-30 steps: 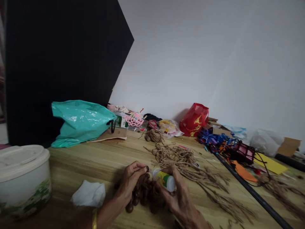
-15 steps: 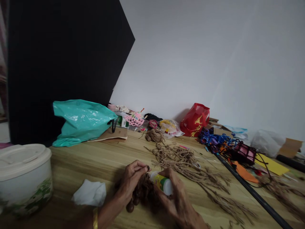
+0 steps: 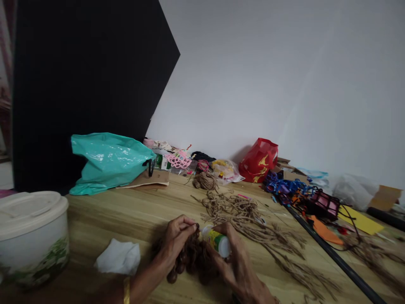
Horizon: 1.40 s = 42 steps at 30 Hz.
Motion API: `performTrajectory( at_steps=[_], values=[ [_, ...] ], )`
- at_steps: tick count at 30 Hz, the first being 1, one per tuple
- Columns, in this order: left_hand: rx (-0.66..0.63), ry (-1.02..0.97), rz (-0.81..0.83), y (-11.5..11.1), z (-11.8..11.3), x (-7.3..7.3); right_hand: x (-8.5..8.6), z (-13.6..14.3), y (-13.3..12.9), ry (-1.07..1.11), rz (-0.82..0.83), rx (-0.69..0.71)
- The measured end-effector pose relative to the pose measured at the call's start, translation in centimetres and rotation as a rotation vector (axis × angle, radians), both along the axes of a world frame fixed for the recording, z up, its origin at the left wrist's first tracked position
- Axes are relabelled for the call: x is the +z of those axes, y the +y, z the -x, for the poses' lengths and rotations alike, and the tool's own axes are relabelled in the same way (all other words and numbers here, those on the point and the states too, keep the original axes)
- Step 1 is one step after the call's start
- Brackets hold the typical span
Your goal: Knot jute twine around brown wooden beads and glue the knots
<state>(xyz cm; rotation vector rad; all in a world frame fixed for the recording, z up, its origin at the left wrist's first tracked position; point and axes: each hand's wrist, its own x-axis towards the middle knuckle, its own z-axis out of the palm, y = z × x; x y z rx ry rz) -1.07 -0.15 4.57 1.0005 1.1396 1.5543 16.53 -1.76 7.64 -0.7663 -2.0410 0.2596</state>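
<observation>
My right hand [image 3: 236, 257] is closed around a small bottle [image 3: 217, 241] with a yellow and green label, tilted so that its narrower end points left. Just left of it, my left hand [image 3: 179, 240] pinches a small dark brown piece between thumb and fingertips. That piece appears to belong to a bunch of round brown beads [image 3: 181, 267] hanging below the fingers. Shadow and the hands hide much of the bunch. The bottle's left end is close to the pinched piece; whether they touch I cannot tell.
A white crumpled tissue [image 3: 118, 256] and a lidded tub [image 3: 34, 240] are at left. Brown cords [image 3: 234, 207] spread beyond my hands, with a black pole [image 3: 332, 253] to their right. A teal bag [image 3: 110, 162], red bag [image 3: 260, 160] and craft pieces line the back.
The bottle's tip has drawn slightly right, away from the pinched piece. My left fingertips have dipped a little. Both hands keep their hold.
</observation>
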Motion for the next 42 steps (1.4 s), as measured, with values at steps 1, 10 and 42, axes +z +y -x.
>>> performTrajectory(
  at_steps=[1, 10, 42],
  values=[
    [0.0, 0.004, -0.003, 0.0, 0.0, 0.0, 0.0, 0.0, 0.0, -0.003, -0.004, -0.001],
    [0.001, 0.01, -0.023, -0.1, -0.1, 0.0, -0.5, -0.2, 0.1, -0.042, 0.042, 0.033],
    [-0.006, 0.009, -0.026, 0.0, 0.0, 0.2, -0.2, 0.0, -0.4, -0.058, 0.106, 0.044]
  ],
)
